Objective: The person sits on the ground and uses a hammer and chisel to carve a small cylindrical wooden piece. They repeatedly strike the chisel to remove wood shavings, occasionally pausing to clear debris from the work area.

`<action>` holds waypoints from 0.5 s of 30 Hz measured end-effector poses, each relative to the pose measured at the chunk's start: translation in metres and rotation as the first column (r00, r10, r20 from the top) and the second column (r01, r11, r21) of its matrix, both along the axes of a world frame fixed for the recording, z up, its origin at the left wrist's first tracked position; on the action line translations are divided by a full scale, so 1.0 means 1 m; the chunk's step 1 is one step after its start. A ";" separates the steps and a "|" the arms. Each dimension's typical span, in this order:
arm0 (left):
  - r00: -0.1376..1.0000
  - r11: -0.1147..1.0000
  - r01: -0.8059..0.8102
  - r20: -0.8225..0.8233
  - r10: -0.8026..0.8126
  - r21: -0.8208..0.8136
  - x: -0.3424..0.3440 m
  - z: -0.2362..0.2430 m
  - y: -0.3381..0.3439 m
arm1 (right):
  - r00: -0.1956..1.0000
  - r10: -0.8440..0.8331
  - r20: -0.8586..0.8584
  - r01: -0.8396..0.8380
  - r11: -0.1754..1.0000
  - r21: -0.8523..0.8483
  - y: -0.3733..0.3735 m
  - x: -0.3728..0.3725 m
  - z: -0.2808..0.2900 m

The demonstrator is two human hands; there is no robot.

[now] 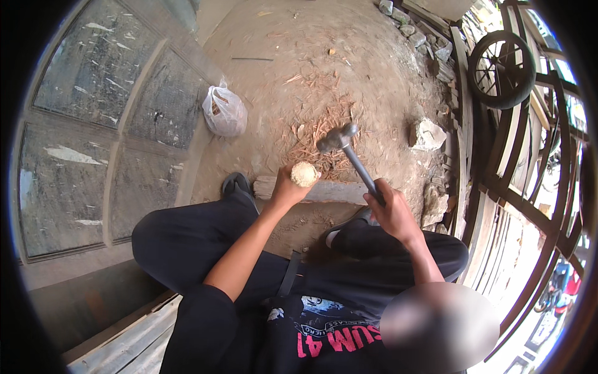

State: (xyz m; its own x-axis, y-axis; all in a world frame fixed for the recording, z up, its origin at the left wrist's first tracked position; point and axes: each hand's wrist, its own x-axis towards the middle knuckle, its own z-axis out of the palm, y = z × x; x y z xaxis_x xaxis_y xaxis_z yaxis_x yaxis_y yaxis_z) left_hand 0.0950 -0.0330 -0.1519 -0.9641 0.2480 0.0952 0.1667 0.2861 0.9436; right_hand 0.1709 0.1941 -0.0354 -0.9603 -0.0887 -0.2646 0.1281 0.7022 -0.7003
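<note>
My left hand (285,190) is closed around an upright piece of pale wood (304,174), whose round, rough top faces the camera, over a weathered wooden block (336,192) lying on the dirt between my feet. My right hand (392,212) grips the handle of a metal hammer (359,167), its head raised to the right of the pale wood and apart from it. The part of the wood below my left hand is hidden. Reddish wood shavings (324,124) are scattered just beyond the block.
A knotted plastic bag (224,112) rests beside grey panels (75,168) on the left. Pale rocks (427,133) line the right, along a slatted wooden structure (520,162) with a black wheel (501,68) on it. My bent legs (174,243) flank the work.
</note>
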 end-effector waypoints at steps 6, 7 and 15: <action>0.999 0.998 -0.004 -0.031 0.006 0.063 -0.001 -0.008 -0.002 | 0.958 -0.014 -0.285 -0.012 0.996 -0.090 -0.043 0.032 0.062; 0.998 0.995 -0.011 -0.067 0.018 0.102 -0.001 -0.007 0.000 | 0.943 0.037 -0.332 -0.045 0.999 -0.017 -0.045 0.036 0.056; 0.996 0.995 0.020 0.084 -0.028 0.095 0.002 -0.016 0.002 | 0.986 0.152 -0.071 -0.139 0.978 0.158 -0.044 0.037 0.044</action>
